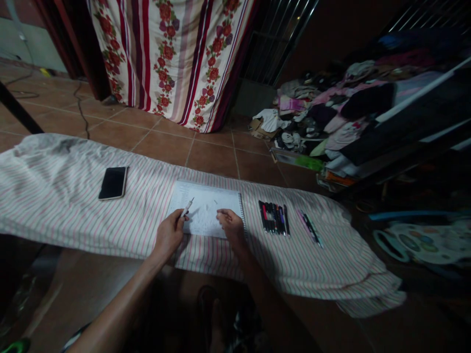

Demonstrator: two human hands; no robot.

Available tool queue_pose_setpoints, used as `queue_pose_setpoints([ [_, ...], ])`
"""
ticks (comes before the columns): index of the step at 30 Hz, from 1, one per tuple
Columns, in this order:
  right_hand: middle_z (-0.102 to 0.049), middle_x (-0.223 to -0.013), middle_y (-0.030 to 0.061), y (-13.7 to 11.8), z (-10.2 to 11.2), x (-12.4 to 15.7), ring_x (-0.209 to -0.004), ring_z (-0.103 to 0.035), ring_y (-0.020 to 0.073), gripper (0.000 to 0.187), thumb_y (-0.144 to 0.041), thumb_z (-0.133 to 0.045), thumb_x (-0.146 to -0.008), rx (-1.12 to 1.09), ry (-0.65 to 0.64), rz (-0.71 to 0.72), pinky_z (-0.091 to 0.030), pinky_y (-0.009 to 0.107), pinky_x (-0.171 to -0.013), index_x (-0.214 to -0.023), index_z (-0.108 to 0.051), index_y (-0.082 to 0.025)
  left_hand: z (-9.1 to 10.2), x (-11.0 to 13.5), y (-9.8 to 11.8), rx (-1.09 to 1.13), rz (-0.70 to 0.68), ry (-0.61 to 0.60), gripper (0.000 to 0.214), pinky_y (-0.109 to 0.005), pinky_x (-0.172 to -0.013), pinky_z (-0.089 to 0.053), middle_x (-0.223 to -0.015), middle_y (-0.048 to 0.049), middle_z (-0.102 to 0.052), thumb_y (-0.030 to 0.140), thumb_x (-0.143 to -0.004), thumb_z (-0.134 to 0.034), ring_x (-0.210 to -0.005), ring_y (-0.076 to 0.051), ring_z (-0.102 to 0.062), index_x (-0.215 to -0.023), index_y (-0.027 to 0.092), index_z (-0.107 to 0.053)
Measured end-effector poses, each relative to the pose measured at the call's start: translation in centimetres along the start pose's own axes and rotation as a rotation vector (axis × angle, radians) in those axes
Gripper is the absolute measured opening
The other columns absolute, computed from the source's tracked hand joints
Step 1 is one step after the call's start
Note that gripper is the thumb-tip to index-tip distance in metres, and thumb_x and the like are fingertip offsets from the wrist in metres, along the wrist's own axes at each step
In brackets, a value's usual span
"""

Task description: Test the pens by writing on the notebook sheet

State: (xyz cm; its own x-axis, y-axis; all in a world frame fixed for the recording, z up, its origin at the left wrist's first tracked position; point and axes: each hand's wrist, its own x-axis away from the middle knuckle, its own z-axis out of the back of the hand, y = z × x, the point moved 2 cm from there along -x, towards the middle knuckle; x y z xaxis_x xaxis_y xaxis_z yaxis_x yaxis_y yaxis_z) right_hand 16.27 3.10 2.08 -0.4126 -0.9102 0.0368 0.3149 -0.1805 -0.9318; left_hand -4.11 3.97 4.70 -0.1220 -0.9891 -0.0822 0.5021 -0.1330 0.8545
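Observation:
My left hand [172, 228] is closed around a pale pen [187, 208], its dark tip pointing up and away over the page. Under both hands lies a spiral notebook [200, 196], open at a white page with faint marks, its wire binding on the right. My right hand [231, 223] hovers over the right part of the page, fingers curled together; whether something small is in them I cannot make out. Just beyond those fingertips a small dark mark or piece [216, 201] shows against the paper.
The striped cloth [147, 225] covers a long, low surface. A phone [113, 183] lies on the left. Right of the notebook sit a row of several pens [274, 218] and a separate pair of pens [310, 226]. Heaped clothes [331, 108] and a floral curtain [172, 59] stand beyond.

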Motion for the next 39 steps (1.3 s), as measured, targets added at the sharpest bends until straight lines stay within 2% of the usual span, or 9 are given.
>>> queue_pose_setpoints([
  [7, -0.065, -0.066, -0.0001, 0.7, -0.3, -0.7, -0.062, -0.06, 0.0153, 0.023, -0.037, -0.051, -0.07, 0.23, 0.018, 0.058, -0.043, 0.025, -0.059, -0.079, -0.064, -0.02, 0.2, -0.1, 0.2, -0.043, 0.045, 0.017, 0.027, -0.034, -0.078, -0.047, -0.09, -0.0059, -0.071, 0.023, -0.081, -0.041, -0.087, -0.022, -0.064, -0.1, 0.019, -0.058],
  [15, -0.065, -0.076, 0.0023, -0.4, -2.7, -2.6, -0.075, -0.058, 0.0157, 0.014, -0.031, -0.054, -0.075, 0.49, 0.014, 0.16, -0.04, 0.025, -0.071, -0.077, -0.063, -0.02, -0.2, -0.1, 0.4, -0.081, 0.039, 0.009, 0.026, -0.032, -0.076, -0.048, -0.091, -0.0053, -0.071, 0.024, -0.081, -0.041, -0.086, -0.021, -0.064, -0.1, 0.02, -0.059],
  [20, -0.065, -0.086, 0.0062, -0.2, -1.8, -4.3, -0.084, -0.057, 0.0172, 0.016, -0.025, -0.048, -0.079, 0.558, 0.08, 0.107, -0.039, 0.026, -0.074, -0.085, -0.062, -0.019, -0.1, -0.1, 0.4, -0.126, 0.056, -0.005, 0.026, -0.031, -0.075, -0.047, -0.091, -0.0064, -0.071, 0.023, -0.082, -0.041, -0.086, -0.022, -0.064, -0.1, 0.019, -0.059],
  [23, -0.064, -0.087, 0.0066, -0.2, -1.1, -5.2, -0.085, -0.057, 0.0177, 0.014, -0.025, -0.05, -0.079, 0.579, 0.077, 0.087, -0.038, 0.026, -0.074, -0.085, -0.062, -0.019, -0.1, 0.0, 0.6, -0.131, 0.066, -0.015, 0.027, -0.031, -0.075, -0.047, -0.091, -0.0065, -0.07, 0.023, -0.082, -0.041, -0.086, -0.021, -0.064, -0.101, 0.019, -0.059],
  [27, -0.063, -0.083, 0.0055, -0.3, -1.2, -5.9, -0.082, -0.056, 0.0184, 0.009, -0.026, -0.057, -0.074, 0.569, 0.036, 0.083, -0.036, 0.027, -0.072, -0.079, -0.062, -0.02, -0.2, 0.1, 0.9, -0.162, 0.097, -0.047, 0.026, -0.031, -0.073, -0.046, -0.091, -0.0063, -0.071, 0.022, -0.081, -0.042, -0.085, -0.022, -0.065, -0.102, 0.02, -0.058],
  [32, -0.06, -0.08, 0.0045, -0.3, -1.4, -5.8, -0.079, -0.054, 0.0175, 0.004, -0.018, -0.058, -0.07, 0.476, 0.037, 0.061, -0.035, 0.028, -0.071, -0.069, -0.061, -0.02, -0.2, 0.1, 1.2, -0.162, 0.116, -0.069, 0.028, -0.03, -0.071, -0.045, -0.091, -0.006, -0.071, 0.019, -0.081, -0.041, -0.085, -0.022, -0.065, -0.104, 0.019, -0.057],
  [36, -0.06, -0.077, 0.002, -0.6, -1.5, -5.6, -0.075, -0.054, 0.0153, 0.002, -0.019, -0.059, -0.068, 0.292, 0.023, 0.041, -0.037, 0.027, -0.071, -0.066, -0.059, -0.019, -0.2, 0.1, 1.3, -0.167, 0.129, -0.098, 0.029, -0.03, -0.072, -0.044, -0.093, -0.0072, -0.07, 0.02, -0.082, -0.041, -0.086, -0.021, -0.063, -0.106, 0.017, -0.057],
  [39, -0.059, -0.071, 0.0005, -1.3, -1.7, -4.9, -0.066, -0.054, 0.0125, 0.01, -0.027, -0.055, -0.072, 0.099, -0.014, 0.003, -0.039, 0.025, -0.063, -0.076, -0.058, -0.018, -0.3, 0.1, 1.3, -0.132, 0.136, -0.102, 0.029, -0.03, -0.075, -0.044, -0.093, -0.0081, -0.07, 0.02, -0.083, -0.04, -0.087, -0.021, -0.063, -0.107, 0.015, -0.057],
])
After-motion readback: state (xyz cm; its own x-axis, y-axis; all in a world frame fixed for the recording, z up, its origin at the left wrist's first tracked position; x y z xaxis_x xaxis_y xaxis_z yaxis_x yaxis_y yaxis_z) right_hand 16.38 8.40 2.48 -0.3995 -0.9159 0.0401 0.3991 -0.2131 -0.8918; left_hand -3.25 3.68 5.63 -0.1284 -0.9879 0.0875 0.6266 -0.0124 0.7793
